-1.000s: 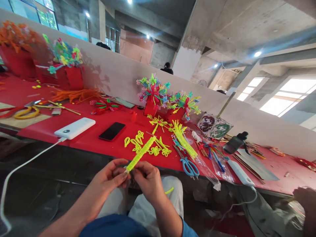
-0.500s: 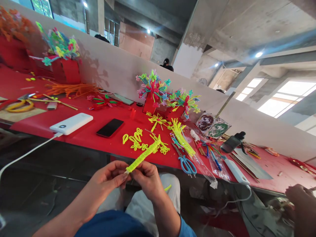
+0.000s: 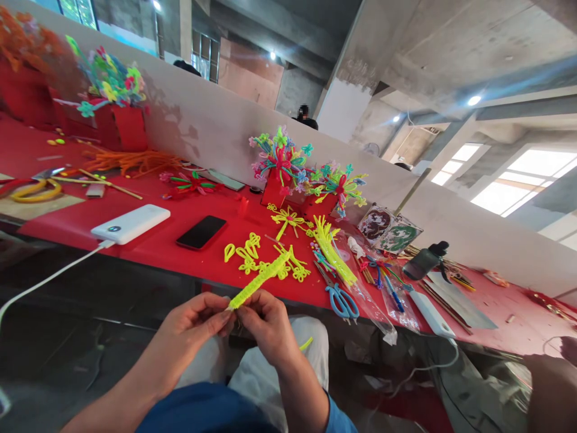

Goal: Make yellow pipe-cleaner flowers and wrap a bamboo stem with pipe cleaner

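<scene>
Both hands meet above my lap, at the front edge of the red table. Between their fingertips is a stick wrapped in yellow pipe cleaner point(image 3: 259, 281), slanting up and away to the right. My left hand point(image 3: 202, 319) pinches its near end, where a pale tip shows. My right hand point(image 3: 265, 322) closes on the same end from the other side; some of its fingers are hidden. Behind the stick lie yellow pipe cleaner flowers point(image 3: 247, 264) and loops. A bundle of loose yellow pipe cleaners point(image 3: 333, 249) rests to the right, beside blue-handled scissors point(image 3: 342, 300).
On the red table point(image 3: 148, 258) are a black phone point(image 3: 201, 233) and a white power bank point(image 3: 130, 224) with a cable. Pipe cleaner bouquets point(image 3: 282, 159) stand along the white partition point(image 3: 202, 126). Right of them is a dark bottle point(image 3: 424, 261). Another person's arm point(image 3: 552, 385) shows at far right.
The wrapped stick has tilted slightly and its far end has shifted a little left. My hands keep nearly the same place and grip. The other person's hand at far right has moved.
</scene>
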Tool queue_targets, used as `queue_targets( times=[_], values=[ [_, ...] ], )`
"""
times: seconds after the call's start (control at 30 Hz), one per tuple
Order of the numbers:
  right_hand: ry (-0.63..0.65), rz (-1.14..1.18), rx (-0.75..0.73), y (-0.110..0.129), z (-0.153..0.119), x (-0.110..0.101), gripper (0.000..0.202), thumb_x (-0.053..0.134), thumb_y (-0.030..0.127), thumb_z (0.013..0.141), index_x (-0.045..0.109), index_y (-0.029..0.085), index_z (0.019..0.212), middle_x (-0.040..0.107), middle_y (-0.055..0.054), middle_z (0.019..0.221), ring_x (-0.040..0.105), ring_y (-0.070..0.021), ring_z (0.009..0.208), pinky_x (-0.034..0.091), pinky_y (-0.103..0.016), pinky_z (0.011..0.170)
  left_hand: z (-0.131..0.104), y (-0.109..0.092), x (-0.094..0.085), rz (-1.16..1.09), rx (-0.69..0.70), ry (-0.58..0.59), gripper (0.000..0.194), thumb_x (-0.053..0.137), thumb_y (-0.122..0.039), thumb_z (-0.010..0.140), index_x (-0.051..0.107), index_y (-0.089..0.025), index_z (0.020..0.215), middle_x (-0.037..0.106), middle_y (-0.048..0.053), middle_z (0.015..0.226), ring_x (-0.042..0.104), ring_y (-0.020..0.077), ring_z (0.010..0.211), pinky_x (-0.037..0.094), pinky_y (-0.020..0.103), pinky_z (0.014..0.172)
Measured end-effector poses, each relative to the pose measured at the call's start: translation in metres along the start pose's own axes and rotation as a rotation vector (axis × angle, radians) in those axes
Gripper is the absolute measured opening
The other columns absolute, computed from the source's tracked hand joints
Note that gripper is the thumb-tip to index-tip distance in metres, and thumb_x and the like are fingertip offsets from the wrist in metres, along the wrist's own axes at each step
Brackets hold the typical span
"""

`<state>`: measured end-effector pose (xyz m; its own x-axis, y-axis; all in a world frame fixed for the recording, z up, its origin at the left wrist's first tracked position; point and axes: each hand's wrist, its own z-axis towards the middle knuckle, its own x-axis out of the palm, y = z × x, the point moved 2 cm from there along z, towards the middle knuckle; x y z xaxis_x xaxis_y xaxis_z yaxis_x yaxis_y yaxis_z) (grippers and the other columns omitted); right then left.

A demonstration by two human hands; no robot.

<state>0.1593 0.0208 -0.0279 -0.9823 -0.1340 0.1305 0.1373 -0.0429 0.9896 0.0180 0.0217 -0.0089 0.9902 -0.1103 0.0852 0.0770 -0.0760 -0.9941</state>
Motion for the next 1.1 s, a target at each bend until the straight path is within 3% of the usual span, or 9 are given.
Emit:
queue_targets(
  times=[0.17,0.43,0.67,0.83,0.93,1.03,1.1],
  values=[
    [-0.060,-0.321,-0.030,-0.003,-0.001,-0.003,0.013,0.058,0.025,0.077,0.066,0.016,0.083,0.056,0.004,0.060,0.046,-0.0093,0.050,0.033,-0.021,0.049,0.006,0.008,-0.009,0.233,0.142,-0.069,0.020,0.069,-0.041,0.063,0.073,-0.023,0.069,0.068,0.000,0.059,0.064,0.0206,0.061,0.051,0.027,0.058],
    [-0.060,-0.700,-0.071,0.000,-0.004,0.001,0.011,0.058,0.017,0.080,0.069,0.017,0.083,0.069,0.000,0.069,0.063,-0.0137,0.062,0.038,-0.021,0.055,0.019,0.027,-0.013,0.570,0.360,-0.106,0.022,0.057,-0.039,0.074,0.072,-0.024,0.076,0.073,-0.002,0.064,0.066,0.0187,0.057,0.049,0.024,0.054],
    [0.042,-1.162,-0.070,0.012,-0.003,0.001,0.018,0.052,0.021,0.089,0.069,0.019,0.093,0.076,-0.006,0.085,0.071,-0.0194,0.078,0.043,-0.024,0.062,0.020,0.033,-0.007,0.910,0.437,0.003,0.028,0.045,-0.034,0.082,0.070,-0.024,0.082,0.078,0.005,0.081,0.072,0.0246,0.074,0.051,0.031,0.065],
    [0.205,-1.449,-0.102,0.038,0.003,-0.007,0.020,0.050,0.026,0.092,0.069,0.021,0.093,0.076,-0.006,0.088,0.070,-0.0212,0.079,0.042,-0.026,0.060,0.019,0.032,-0.003,1.145,0.471,0.189,0.031,0.040,-0.028,0.085,0.071,-0.021,0.082,0.077,0.009,0.083,0.071,0.0286,0.078,0.050,0.037,0.069],
    [0.403,-1.355,-0.089,0.049,0.013,-0.019,0.013,0.058,0.027,0.089,0.070,0.022,0.091,0.074,-0.002,0.083,0.067,-0.0179,0.076,0.041,-0.024,0.061,0.019,0.027,-0.003,1.057,0.461,0.337,0.029,0.042,-0.025,0.082,0.072,-0.023,0.080,0.076,0.005,0.077,0.070,0.0236,0.074,0.048,0.031,0.067],
    [0.627,-0.987,0.007,0.048,0.023,-0.031,0.005,0.064,0.021,0.084,0.068,0.018,0.081,0.068,0.003,0.071,0.062,-0.0112,0.065,0.041,-0.019,0.058,0.015,0.020,-0.003,0.828,0.371,0.462,0.025,0.048,-0.027,0.080,0.072,-0.024,0.076,0.075,0.001,0.071,0.067,0.0181,0.064,0.047,0.025,0.061],
    [0.708,-0.691,0.109,0.042,0.025,-0.035,0.006,0.064,0.019,0.081,0.065,0.017,0.075,0.062,0.006,0.062,0.058,-0.0084,0.058,0.041,-0.017,0.055,0.011,0.016,-0.003,0.681,0.274,0.506,0.022,0.053,-0.032,0.077,0.073,-0.025,0.070,0.074,0.000,0.066,0.064,0.0175,0.058,0.048,0.024,0.057]
  ],
)
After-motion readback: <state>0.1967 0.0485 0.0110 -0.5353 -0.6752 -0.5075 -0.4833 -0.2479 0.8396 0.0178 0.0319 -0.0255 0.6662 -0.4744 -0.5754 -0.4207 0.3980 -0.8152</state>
